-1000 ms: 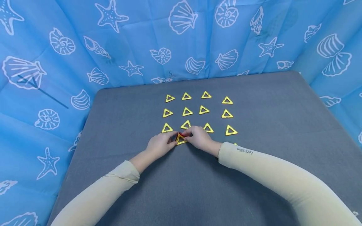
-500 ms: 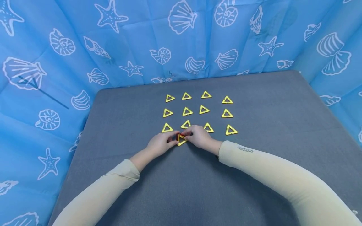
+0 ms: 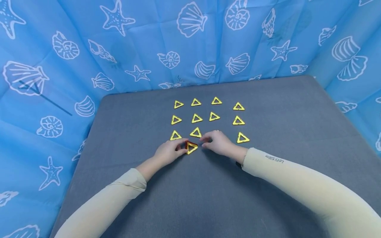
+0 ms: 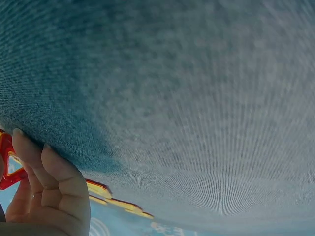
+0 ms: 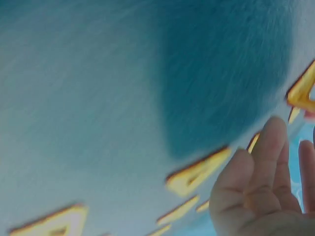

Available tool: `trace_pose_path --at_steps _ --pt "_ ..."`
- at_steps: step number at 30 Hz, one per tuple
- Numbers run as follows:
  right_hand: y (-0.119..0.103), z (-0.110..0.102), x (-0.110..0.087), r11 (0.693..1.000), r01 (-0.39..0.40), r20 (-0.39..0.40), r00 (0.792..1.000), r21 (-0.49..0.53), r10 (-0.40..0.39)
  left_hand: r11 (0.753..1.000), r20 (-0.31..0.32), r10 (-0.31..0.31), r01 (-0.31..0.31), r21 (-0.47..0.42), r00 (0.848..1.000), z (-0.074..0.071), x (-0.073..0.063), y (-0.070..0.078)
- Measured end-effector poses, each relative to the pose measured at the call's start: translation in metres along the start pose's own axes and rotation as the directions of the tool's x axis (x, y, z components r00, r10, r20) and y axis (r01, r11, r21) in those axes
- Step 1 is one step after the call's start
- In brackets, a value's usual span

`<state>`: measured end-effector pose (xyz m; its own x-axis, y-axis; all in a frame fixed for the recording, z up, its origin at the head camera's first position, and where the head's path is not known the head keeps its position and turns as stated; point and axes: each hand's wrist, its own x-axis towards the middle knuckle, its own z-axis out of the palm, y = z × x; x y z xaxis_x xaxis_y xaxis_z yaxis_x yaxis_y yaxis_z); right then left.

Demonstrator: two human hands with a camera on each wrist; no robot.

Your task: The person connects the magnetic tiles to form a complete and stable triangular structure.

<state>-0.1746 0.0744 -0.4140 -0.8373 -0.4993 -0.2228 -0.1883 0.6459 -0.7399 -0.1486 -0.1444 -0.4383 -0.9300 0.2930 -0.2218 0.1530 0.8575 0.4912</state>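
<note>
My left hand (image 3: 169, 153) pinches the left side of a small group of triangular frame tiles just in front of the laid-out rows. A yellow triangle tile (image 3: 192, 150) faces up, with a red triangle tile (image 3: 191, 143) behind it, tilted up from the table. In the left wrist view the red tile (image 4: 14, 178) shows between thumb and fingers, partly covered by them. My right hand (image 3: 219, 143) hovers a short way to the right of these tiles, fingers relaxed and apart from them. The right wrist view shows nothing between its fingers.
Several yellow triangle tiles lie spaced in rows beyond my hands, including one at the near right (image 3: 243, 141) and one at the near left (image 3: 176, 138). A grey cloth-covered table (image 3: 143, 115) bears them. Blue shell-print curtains (image 3: 154, 36) hang around it.
My right hand has let go of the joined tiles and moved right, covering a yellow triangle tile that showed before. The left hand stays in place, still holding the tiles.
</note>
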Motion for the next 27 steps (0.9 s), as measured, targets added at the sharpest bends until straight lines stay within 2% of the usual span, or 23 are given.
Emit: trace_pose_path --at_steps 6,10,15,20,27 --pt "0.013 -0.025 -0.018 0.997 0.056 -0.017 0.998 -0.046 -0.057 0.999 0.006 0.032 -0.032 -0.002 0.999 0.000 0.000 -0.002" --pt "0.023 -0.038 -0.031 0.994 0.067 -0.003 0.998 -0.084 -0.067 0.999 0.000 0.045 -0.045 -0.009 0.999 -0.001 -0.002 -0.003" --pt "0.033 -0.049 -0.048 0.995 0.045 0.005 0.999 -0.094 -0.044 0.999 0.001 0.046 -0.046 0.006 0.999 -0.003 -0.002 -0.002" --pt "0.046 -0.054 -0.061 0.996 0.029 -0.005 1.000 -0.090 -0.030 0.995 -0.007 0.086 -0.086 0.041 0.996 -0.004 0.000 -0.003" --pt "0.061 -0.060 -0.076 0.993 -0.015 -0.015 1.000 -0.117 0.014 0.995 -0.035 0.103 -0.102 0.020 0.994 -0.002 0.001 -0.007"
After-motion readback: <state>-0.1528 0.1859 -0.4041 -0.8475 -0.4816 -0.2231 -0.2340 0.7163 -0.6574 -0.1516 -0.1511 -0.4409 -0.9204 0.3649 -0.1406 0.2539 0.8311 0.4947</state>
